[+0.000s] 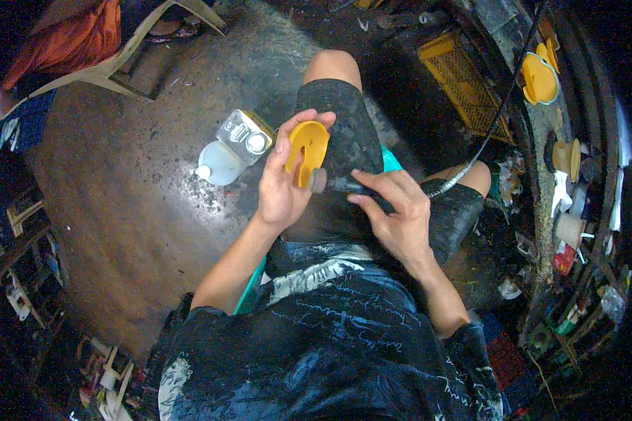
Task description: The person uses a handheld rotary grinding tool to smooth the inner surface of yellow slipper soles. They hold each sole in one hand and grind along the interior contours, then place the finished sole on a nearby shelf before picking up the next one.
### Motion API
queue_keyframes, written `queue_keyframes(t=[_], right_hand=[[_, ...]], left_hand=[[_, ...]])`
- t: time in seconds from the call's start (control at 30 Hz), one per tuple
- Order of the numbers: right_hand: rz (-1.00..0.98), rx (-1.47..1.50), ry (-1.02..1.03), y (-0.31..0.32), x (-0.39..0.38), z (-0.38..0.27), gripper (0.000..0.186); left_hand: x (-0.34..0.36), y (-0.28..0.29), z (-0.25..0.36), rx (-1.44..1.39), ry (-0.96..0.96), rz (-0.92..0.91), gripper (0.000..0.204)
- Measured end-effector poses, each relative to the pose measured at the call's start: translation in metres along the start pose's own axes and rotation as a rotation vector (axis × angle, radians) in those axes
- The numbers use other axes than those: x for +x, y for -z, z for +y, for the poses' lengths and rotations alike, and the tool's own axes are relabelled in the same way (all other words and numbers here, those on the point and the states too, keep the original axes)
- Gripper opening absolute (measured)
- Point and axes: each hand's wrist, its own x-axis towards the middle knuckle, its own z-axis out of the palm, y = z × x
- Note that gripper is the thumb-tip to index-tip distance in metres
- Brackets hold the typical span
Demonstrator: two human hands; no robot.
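Observation:
My left hand [279, 193] is closed around a yellow, rounded, cupped piece [314, 144] with a slot in it, thumb along one side and fingers behind. In my right hand [402, 208], pinched between thumb and fingers, is a dark rotary tool handpiece [356, 188]. A cable-like flexible shaft [442, 188] runs to it from the upper right. The blurred greyish tip [319, 181] of the tool is beside the lower edge of the yellow piece; whether they touch I cannot tell. Both hands are above my lap.
On the floor to the left lie a whitish bottle [220, 165] and a clear-topped metal can [246, 135]. A yellow crate [465, 85] stands at the upper right. More yellow pieces [539, 78] rest on a cluttered ledge at the right. A chair leg [130, 52] is at the upper left.

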Motion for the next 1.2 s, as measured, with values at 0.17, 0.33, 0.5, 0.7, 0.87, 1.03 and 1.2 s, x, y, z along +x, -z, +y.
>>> queue_keyframes(t=[0.17, 0.33, 0.5, 0.7, 0.87, 1.03, 1.2], right_hand=[[0.050, -0.058, -0.069, 0.002, 0.013, 0.012, 0.035], [0.052, -0.130, -0.002, -0.004, 0.019, 0.019, 0.034], [-0.033, -0.093, -0.032, -0.006, 0.009, 0.012, 0.036], [-0.099, 0.018, -0.058, 0.007, -0.003, 0.001, 0.037], [0.043, -0.028, -0.082, 0.024, 0.008, 0.012, 0.036], [0.102, -0.057, -0.100, 0.029, 0.011, 0.024, 0.034], [0.057, -0.086, -0.072, 0.017, 0.009, 0.026, 0.035]], left_hand=[[-0.002, 0.000, -0.001, 0.008, 0.008, -0.046, 0.061], [0.001, 0.000, -0.002, 0.099, -0.042, -0.110, 0.062], [0.000, 0.002, 0.001, 0.166, -0.018, -0.086, 0.065], [-0.001, 0.006, -0.002, 0.142, 0.013, -0.029, 0.067], [-0.003, 0.006, -0.003, -0.300, 0.088, 0.087, 0.074], [-0.007, 0.013, 0.009, -0.311, 0.153, -0.106, 0.057], [-0.005, 0.013, 0.011, -0.171, 0.218, -0.105, 0.069]])
